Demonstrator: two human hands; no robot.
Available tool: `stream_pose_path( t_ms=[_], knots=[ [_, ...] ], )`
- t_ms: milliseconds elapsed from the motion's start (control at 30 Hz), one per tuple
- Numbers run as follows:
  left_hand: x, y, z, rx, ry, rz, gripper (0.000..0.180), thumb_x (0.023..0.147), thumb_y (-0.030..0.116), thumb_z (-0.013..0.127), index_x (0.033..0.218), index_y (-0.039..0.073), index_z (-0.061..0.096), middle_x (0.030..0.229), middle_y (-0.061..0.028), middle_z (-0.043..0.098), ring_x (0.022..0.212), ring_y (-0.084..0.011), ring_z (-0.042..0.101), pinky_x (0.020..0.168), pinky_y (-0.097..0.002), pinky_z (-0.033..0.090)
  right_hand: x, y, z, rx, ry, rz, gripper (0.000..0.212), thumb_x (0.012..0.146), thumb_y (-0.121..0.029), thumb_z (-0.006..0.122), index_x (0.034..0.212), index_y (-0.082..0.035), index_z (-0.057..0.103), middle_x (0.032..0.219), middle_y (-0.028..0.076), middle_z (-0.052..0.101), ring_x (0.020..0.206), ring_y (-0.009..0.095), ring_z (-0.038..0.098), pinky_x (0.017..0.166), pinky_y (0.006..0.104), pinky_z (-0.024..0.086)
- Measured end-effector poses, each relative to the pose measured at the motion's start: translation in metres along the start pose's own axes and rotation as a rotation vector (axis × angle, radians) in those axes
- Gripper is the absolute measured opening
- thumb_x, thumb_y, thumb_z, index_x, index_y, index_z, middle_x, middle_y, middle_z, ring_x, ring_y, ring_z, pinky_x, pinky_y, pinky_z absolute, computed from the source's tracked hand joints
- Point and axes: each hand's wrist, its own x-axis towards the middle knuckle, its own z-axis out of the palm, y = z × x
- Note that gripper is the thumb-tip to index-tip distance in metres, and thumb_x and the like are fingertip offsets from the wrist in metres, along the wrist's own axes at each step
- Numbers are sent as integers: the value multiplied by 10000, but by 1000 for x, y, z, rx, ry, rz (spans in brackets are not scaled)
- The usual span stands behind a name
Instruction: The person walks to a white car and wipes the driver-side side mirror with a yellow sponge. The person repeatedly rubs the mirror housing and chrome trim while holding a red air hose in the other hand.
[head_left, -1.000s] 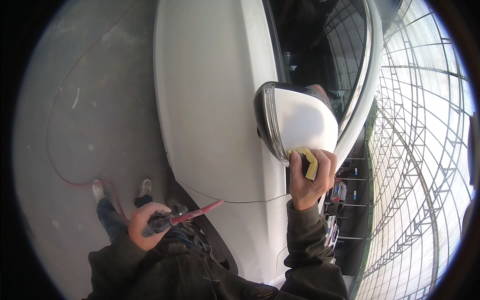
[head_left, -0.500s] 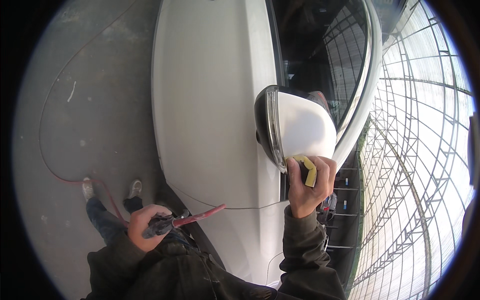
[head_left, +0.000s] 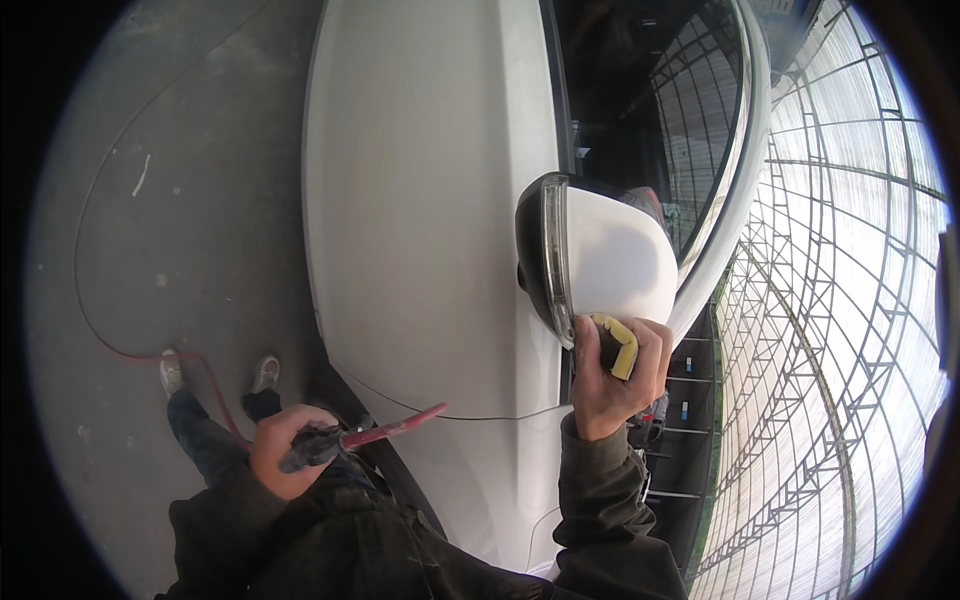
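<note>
My right hand (head_left: 622, 378) is closed around a small yellow-edged pad with a dark middle (head_left: 624, 352), pressed against the lower end of a car's side mirror (head_left: 622, 258). The mirror has a white cover, a black part and a clear light strip. Lower left, my left hand (head_left: 283, 450) grips a dark air blow gun (head_left: 314, 447) with a red tube as its nozzle (head_left: 395, 427). That nozzle points toward the white car door (head_left: 430, 220) without touching the mirror. Part of the pad is hidden by my fingers.
A thin red hose (head_left: 120, 352) runs from the blow gun across the grey floor (head_left: 190, 250). The car's dark side window (head_left: 640, 110) lies beyond the mirror. Black trim (head_left: 375, 450) is close to my legs. A metal-framed, translucent roof (head_left: 800, 330) rises at the right.
The mirror appears slightly farther right and lower in the picture. My left hand and the blow gun have shifted a little left. Both hands keep their grips.
</note>
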Motion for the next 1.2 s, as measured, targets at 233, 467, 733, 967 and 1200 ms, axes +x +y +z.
stream_pose_path(
  t_ms=[233,467,733,967,1200],
  knots=[
    [1,2,-2,-6,-18,-4,283,838,-31,805,1100,-14,697,998,-132,764,918,-223,771,805,-315,581,2,-5,-11,53,-38,84,403,752,-126,957,1016,-6,677,973,138,667,841,291,679,751,387,558],
    [0,3,-6,-12,-4,-8,279,836,-30,809,1092,-17,698,998,-137,763,907,-222,771,795,-316,581,7,-1,-13,10,-68,66,379,755,-76,958,1004,-12,679,939,122,660,797,279,676,715,374,551],
    [5,8,-8,7,-3,17,273,831,-29,809,1083,-18,705,992,-147,759,906,-237,777,788,-321,582,3,0,-8,-26,6,22,377,746,-71,970,962,-33,664,919,114,661,792,276,679,705,377,545],
    [8,8,-10,3,-4,11,277,826,-29,811,1081,-20,704,990,-156,757,906,-247,778,792,-325,584,2,2,-5,-18,21,2,415,723,-94,1001,946,-44,655,909,103,662,786,265,669,693,366,530],
    [12,7,-8,26,-10,16,268,827,-33,806,1074,-20,703,985,-154,757,905,-247,778,796,-327,584,10,-6,0,-17,30,-14,407,728,-76,1000,937,-47,651,900,102,657,752,247,659,663,351,522]
  ],
)
